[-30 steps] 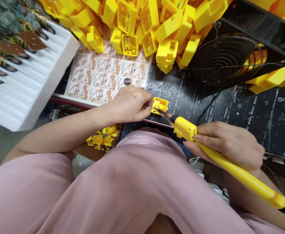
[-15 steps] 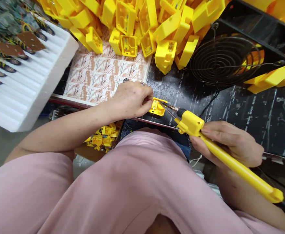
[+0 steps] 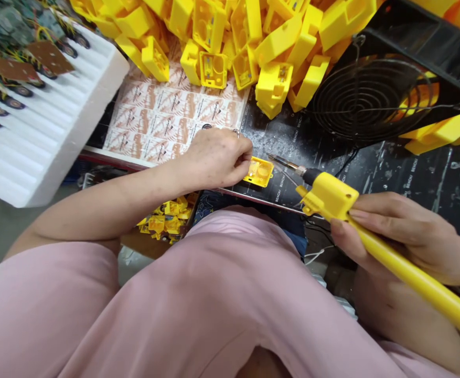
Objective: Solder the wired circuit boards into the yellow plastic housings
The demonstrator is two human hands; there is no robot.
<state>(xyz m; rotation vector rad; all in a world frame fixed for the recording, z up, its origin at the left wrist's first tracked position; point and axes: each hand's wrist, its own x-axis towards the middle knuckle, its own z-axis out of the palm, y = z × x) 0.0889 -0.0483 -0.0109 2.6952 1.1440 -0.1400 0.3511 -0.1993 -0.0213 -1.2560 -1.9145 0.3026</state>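
Note:
My left hand [image 3: 224,157] is closed at the left end of a small yellow plastic casing [image 3: 260,171], which lies open side up near the bench's front edge. Its fingertips are hidden, so whether they grip the casing or something smaller does not show. My right hand [image 3: 410,231] is wrapped around a yellow soldering iron [image 3: 334,197] with a thin feed tube beside its metal tip. The tip points left and stands just right of the casing, apart from it.
Many yellow casings [image 3: 210,26] are heaped along the back. A black fan [image 3: 363,102] stands at back right. On the left, a white foam tray [image 3: 76,115] holds wired parts with small round discs. Printed sheets [image 3: 167,123] lie under my left forearm's far side. Below the edge sits a box of yellow pieces [image 3: 167,220].
My right hand has drawn the soldering iron back to the right, and its tip has left the casing. My left hand stays closed at the casing's left end.

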